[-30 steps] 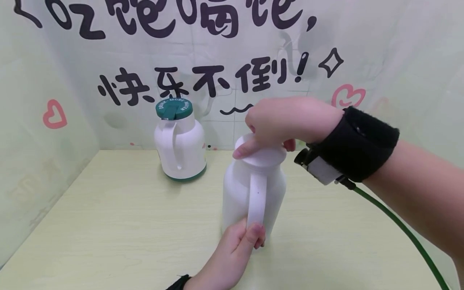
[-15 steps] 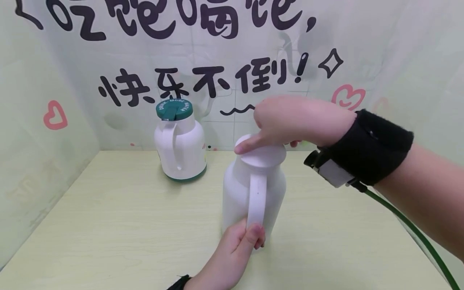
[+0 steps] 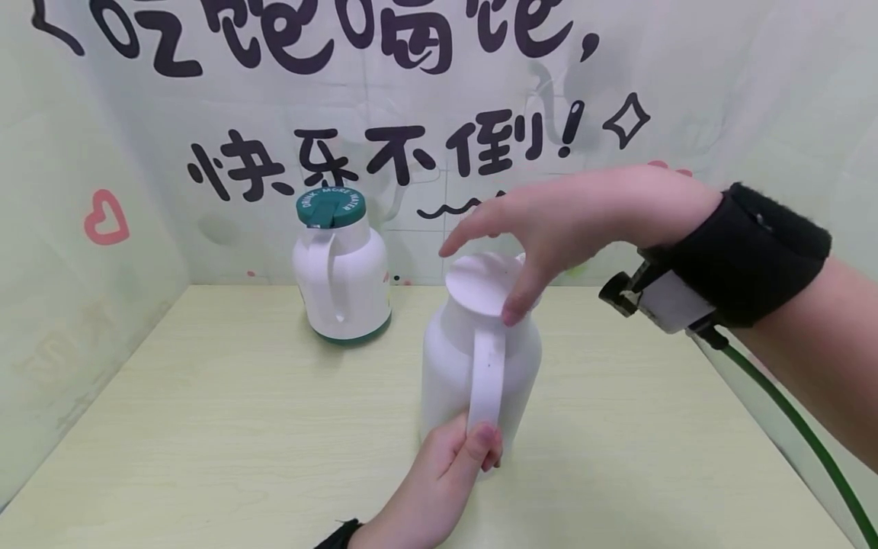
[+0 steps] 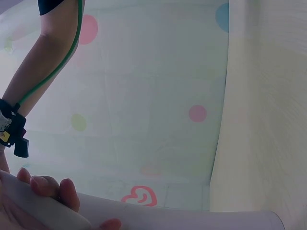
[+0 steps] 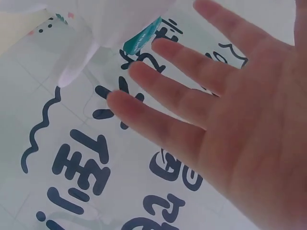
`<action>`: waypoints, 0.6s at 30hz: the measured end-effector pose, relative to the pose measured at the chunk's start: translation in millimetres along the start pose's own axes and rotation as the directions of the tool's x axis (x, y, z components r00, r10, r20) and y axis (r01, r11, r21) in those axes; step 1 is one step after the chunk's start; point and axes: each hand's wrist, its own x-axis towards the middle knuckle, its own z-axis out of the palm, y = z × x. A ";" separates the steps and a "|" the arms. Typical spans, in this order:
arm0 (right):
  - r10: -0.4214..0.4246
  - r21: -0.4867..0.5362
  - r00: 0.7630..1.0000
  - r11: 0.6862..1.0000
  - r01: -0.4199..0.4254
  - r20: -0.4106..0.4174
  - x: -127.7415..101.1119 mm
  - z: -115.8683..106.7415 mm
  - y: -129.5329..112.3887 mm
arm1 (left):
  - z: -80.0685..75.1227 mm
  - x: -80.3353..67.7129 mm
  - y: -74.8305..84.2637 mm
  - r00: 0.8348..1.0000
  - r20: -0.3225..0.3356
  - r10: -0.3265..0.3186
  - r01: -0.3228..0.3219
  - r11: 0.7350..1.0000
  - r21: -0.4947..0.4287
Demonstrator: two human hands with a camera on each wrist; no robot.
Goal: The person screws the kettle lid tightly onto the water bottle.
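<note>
Far left of my fingers stands a white jug with a green lid (image 3: 341, 267), well apart from them. My left hand (image 3: 446, 476) grips the foot of the handle (image 3: 485, 381) of the plain white jug (image 3: 480, 358), which stands upright on the table (image 3: 206, 427) under my right hand (image 3: 569, 221); that one's fingers are spread and relaxed, thumb tip touching the flat white lid (image 3: 483, 282)

Pale wood table (image 3: 206, 427) w/ lettered backdrop (image 3: 384, 152), prob. plastic sheet.
</note>
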 end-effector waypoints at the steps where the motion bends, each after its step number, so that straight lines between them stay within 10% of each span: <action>1: 0.016 0.018 1.000 1.000 -0.016 0.021 -1.3 0.2 -0.4 | 0.1 0.0 0.0 1.000 0.000 -0.002 0.002 1.000 -0.002; 18: 0.032 0.033 0.999 0.999 -0.033 0.034 1.9 4.8 0.5 | 0.7 -0.3 -0.6 1.000 -0.004 -0.027 0.027 1.000 0.003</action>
